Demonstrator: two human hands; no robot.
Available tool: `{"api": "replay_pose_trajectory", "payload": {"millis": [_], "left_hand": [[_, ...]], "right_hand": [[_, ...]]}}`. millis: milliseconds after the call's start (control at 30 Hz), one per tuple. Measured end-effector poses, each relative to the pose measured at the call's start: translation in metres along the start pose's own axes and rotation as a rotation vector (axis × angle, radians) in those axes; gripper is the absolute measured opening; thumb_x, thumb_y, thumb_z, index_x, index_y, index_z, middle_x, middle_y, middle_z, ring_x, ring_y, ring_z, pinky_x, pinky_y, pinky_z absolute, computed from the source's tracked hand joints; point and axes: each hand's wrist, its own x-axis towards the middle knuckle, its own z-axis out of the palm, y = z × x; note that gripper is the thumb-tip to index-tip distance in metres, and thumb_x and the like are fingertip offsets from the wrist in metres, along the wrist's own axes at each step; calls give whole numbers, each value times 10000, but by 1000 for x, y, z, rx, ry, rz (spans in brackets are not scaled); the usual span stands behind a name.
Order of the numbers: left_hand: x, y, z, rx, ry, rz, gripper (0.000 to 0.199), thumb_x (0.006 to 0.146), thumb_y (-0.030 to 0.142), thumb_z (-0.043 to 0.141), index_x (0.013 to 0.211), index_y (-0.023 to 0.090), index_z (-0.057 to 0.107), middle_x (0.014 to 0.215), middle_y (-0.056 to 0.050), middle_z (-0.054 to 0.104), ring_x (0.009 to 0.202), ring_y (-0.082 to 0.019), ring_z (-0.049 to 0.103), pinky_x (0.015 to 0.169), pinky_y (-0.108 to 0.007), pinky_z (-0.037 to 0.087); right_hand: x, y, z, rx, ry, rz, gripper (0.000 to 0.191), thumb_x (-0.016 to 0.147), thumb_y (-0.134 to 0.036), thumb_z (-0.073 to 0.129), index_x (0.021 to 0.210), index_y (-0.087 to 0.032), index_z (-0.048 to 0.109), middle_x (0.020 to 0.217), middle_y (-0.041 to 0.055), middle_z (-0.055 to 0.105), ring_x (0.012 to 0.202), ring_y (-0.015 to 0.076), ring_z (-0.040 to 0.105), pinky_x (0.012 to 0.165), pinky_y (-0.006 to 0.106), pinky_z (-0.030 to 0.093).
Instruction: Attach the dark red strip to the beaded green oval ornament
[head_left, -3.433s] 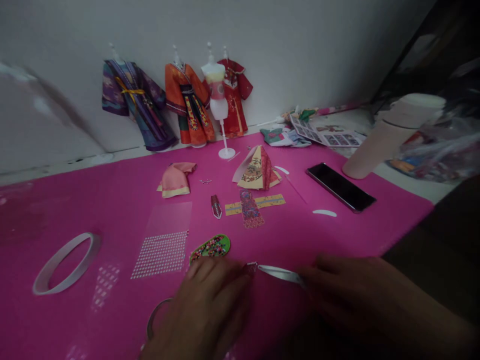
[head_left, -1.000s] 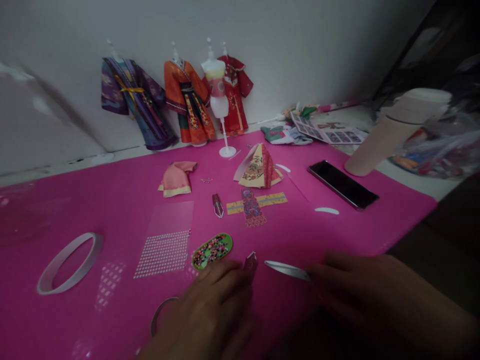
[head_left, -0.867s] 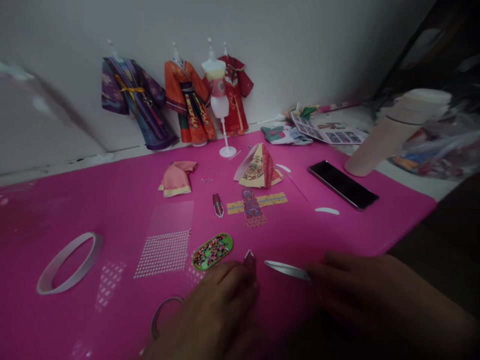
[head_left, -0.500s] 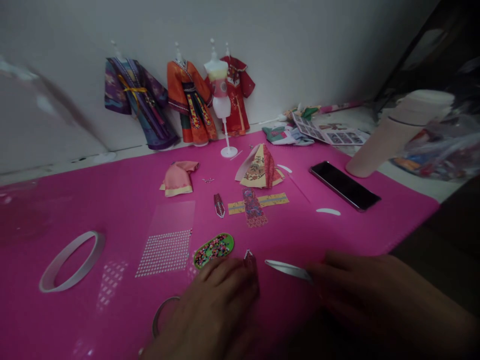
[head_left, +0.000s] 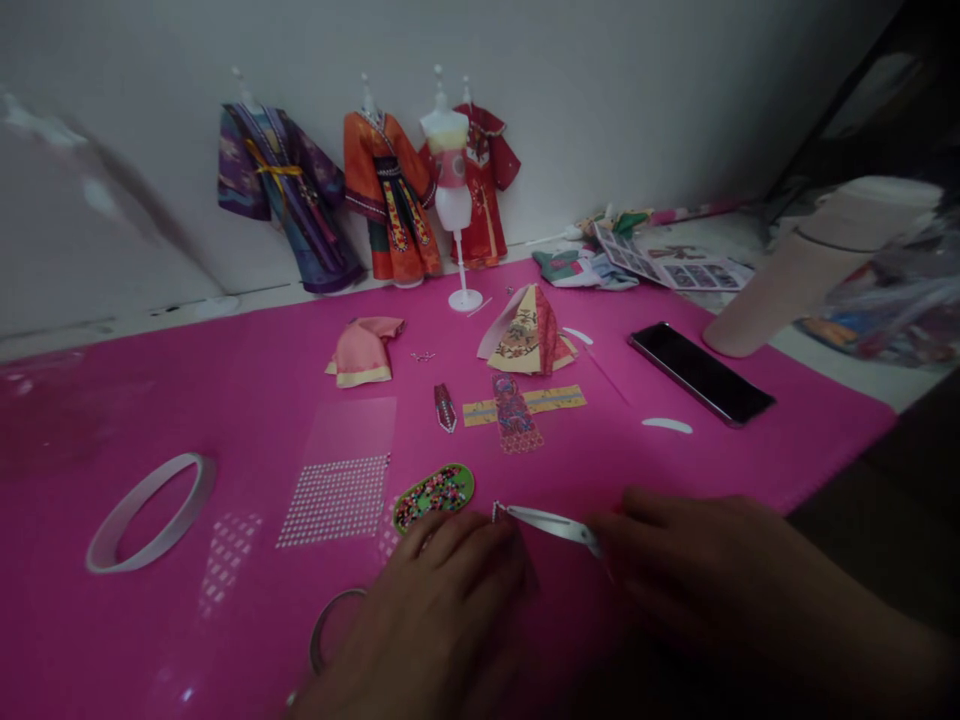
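Observation:
My left hand (head_left: 450, 585) is closed at the front of the pink mat, its fingers pinching a small dark red pointed piece with pearl-like bead trim (head_left: 496, 510) at its tip. Most of that piece lies hidden under the fingers. In my right hand (head_left: 675, 560) is a pair of small scissors (head_left: 551, 523), blades pointing left, their tips right at the bead trim. Fingers and shadow hide the handles. Just beyond my left hand sits a green oval dish (head_left: 465, 484) of mixed coloured beads. A similar red beaded piece (head_left: 445, 408) lies farther back.
A sheet of white bead strips (head_left: 334, 500) and a white tape ring (head_left: 150, 515) lie to the left. Doll clothes, including a pink top (head_left: 366, 352) and a skirt (head_left: 525, 335), lie behind. A phone (head_left: 701, 372) and a leaning bottle (head_left: 810, 265) stand right.
The scissors have moved left, from a short gap away up to the bead trim, and their blades now show slightly apart. My left hand keeps its hold. The view has shifted slightly.

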Motion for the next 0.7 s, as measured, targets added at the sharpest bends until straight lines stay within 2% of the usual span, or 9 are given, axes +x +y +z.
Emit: {"api": "replay_pose_trajectory", "payload": {"millis": [133,367,467,700], "left_hand": [[1,2,-1,17,2,6,295,918,346,679,1202,273,645,1274,19,703,1134,-247,623,1021,-464,444],[2,2,0,27,7,13,276,939,369,658,1188,251,642,1260,6,701,1122,-240,611,1023,-446,436],[1,2,1,26,17,15,296,944,398,653,1201,253,632,1266,9,694,1129,-234,600,1038,-439,419],[0,2,2,-16,-16,-13,267,927,374,681,1164,263,629,1233,24,687,1137,-225,582,1037,-415,401]], "right_hand": [[4,1,4,55,-99,3,217,805,-81,579,922,-233,681,785,12,699,574,216,677,459,318,244],[7,2,5,72,-152,11,214,821,-87,571,920,-242,681,803,18,698,587,237,684,470,328,212],[7,3,7,84,-132,17,222,815,-76,562,896,-246,680,796,12,700,582,231,684,467,329,220],[5,7,15,61,46,-54,188,774,-113,562,834,-271,645,714,-32,662,480,205,641,428,322,215]]}}
